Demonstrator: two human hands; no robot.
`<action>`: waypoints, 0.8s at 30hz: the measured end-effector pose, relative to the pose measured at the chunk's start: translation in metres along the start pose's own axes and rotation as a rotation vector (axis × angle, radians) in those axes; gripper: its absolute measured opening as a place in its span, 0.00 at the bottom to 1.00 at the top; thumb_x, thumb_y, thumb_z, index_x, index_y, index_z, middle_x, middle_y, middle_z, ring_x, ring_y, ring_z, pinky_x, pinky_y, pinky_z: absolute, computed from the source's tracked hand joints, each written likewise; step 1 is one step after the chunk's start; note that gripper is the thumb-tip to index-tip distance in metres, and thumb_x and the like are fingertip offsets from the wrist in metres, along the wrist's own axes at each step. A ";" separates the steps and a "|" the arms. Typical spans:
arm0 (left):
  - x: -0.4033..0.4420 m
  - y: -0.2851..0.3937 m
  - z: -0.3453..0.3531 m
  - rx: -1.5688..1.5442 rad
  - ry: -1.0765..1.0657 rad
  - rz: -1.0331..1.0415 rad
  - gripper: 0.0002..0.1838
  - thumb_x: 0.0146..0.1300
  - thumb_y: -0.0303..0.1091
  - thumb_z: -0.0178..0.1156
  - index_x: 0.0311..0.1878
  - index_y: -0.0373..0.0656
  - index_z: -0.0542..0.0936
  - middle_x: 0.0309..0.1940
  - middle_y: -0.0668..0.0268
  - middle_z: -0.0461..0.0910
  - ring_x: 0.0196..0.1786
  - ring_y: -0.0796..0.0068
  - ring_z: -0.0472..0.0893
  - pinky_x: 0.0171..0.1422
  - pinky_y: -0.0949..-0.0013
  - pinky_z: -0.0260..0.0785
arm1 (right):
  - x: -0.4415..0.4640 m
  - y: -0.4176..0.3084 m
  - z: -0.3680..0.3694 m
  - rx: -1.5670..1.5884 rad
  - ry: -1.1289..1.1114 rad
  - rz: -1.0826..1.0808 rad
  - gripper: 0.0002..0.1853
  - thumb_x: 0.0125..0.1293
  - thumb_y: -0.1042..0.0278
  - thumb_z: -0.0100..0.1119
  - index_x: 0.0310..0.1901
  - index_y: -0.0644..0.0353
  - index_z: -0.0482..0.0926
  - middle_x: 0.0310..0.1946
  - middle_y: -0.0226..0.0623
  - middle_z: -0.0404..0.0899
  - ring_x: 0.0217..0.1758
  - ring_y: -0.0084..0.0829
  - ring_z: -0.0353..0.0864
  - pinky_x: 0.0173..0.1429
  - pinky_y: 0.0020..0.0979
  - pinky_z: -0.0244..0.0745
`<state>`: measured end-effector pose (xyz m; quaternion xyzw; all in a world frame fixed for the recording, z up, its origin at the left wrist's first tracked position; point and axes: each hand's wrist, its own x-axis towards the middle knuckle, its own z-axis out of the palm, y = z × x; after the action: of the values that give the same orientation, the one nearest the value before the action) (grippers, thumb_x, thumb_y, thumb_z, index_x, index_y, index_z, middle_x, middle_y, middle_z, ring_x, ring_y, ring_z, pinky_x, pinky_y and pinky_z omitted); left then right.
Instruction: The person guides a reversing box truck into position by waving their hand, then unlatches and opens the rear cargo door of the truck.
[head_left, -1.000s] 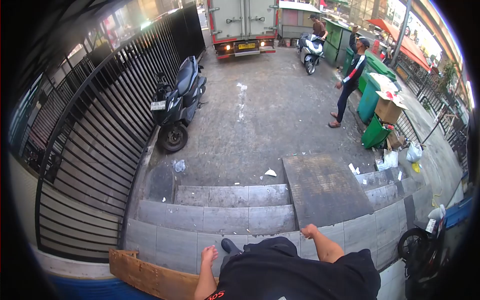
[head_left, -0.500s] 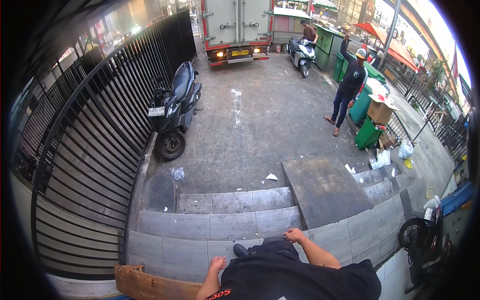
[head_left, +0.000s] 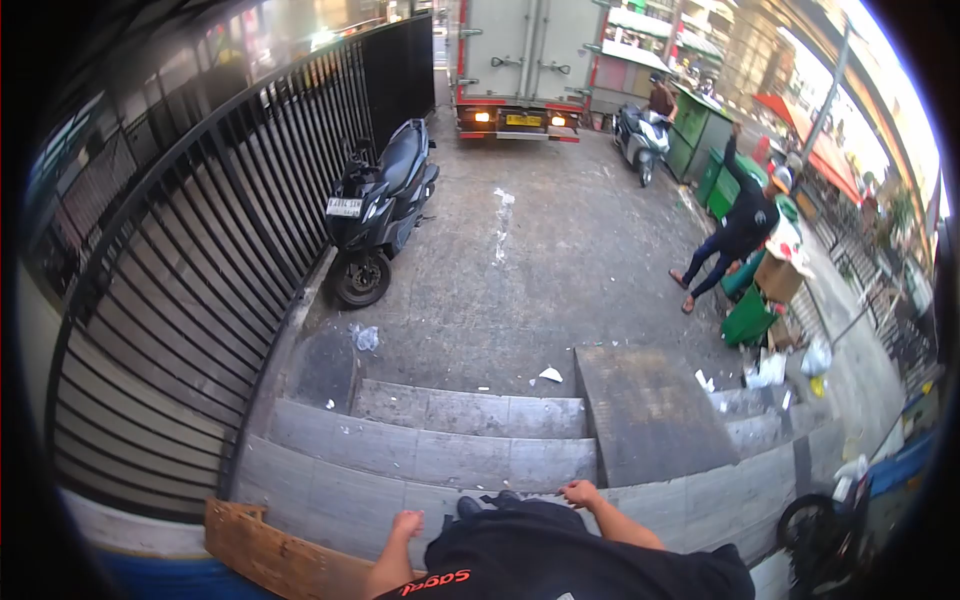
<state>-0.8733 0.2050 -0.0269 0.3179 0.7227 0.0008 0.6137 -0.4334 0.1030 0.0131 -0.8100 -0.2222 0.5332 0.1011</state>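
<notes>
Low in the view, my left hand hangs on the left side of my black shirt, its fingers curled and too small to make out. On the other side my right hand is near the front of my dark clothing, with a finger partly extended; nothing shows in it. My dark shoes are on the grey tiled landing. A wooden board lies at the lower left, apart from my left hand.
Tiled steps and a ramp lead down to pavement. A black motorbike stands beside a fence. A truck is behind. A person with one arm raised stands by green bins; another person is by a scooter.
The view has shifted and tilted. My right hand has come inward toward my waist since the earliest frame. The person by the bins has turned and now leans toward them, arm still raised.
</notes>
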 end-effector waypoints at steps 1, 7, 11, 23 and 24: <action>0.010 0.004 0.004 0.031 -0.005 0.008 0.12 0.54 0.41 0.55 0.31 0.41 0.75 0.25 0.63 0.76 0.29 0.74 0.77 0.27 0.70 0.69 | 0.001 -0.001 -0.001 0.011 0.002 -0.008 0.16 0.49 0.56 0.56 0.34 0.60 0.78 0.25 0.35 0.78 0.26 0.26 0.76 0.29 0.28 0.74; -0.001 0.075 0.040 0.341 0.511 0.351 0.14 0.48 0.42 0.58 0.29 0.40 0.77 0.30 0.58 0.78 0.34 0.65 0.77 0.43 0.66 0.68 | 0.016 -0.003 -0.019 -0.191 -0.059 -0.065 0.18 0.50 0.55 0.54 0.35 0.64 0.77 0.24 0.36 0.77 0.28 0.27 0.77 0.30 0.28 0.74; 0.053 0.076 0.026 -0.053 0.220 0.468 0.13 0.54 0.42 0.56 0.36 0.42 0.75 0.26 0.65 0.76 0.28 0.76 0.75 0.30 0.74 0.67 | 0.026 -0.002 -0.029 -0.093 0.013 0.021 0.18 0.52 0.55 0.53 0.35 0.63 0.77 0.24 0.38 0.77 0.28 0.29 0.77 0.30 0.29 0.75; 0.102 0.119 -0.142 -0.077 -0.056 0.161 0.14 0.53 0.44 0.57 0.30 0.41 0.75 0.20 0.66 0.75 0.19 0.77 0.73 0.21 0.74 0.65 | -0.008 -0.214 0.061 1.739 -0.108 -0.032 0.44 0.49 0.38 0.54 0.60 0.56 0.47 0.56 0.49 0.54 0.57 0.45 0.60 0.59 0.45 0.58; 0.104 0.123 -0.166 -0.053 -0.026 0.186 0.14 0.54 0.42 0.56 0.33 0.40 0.75 0.24 0.65 0.76 0.22 0.77 0.74 0.22 0.75 0.66 | -0.011 -0.264 0.058 1.854 -0.191 -0.126 0.49 0.45 0.35 0.56 0.62 0.54 0.45 0.56 0.49 0.54 0.57 0.44 0.60 0.57 0.43 0.61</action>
<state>-0.9687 0.4161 -0.0302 0.3674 0.6818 0.0727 0.6284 -0.5564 0.3261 0.1043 -0.3450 0.2412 0.5555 0.7171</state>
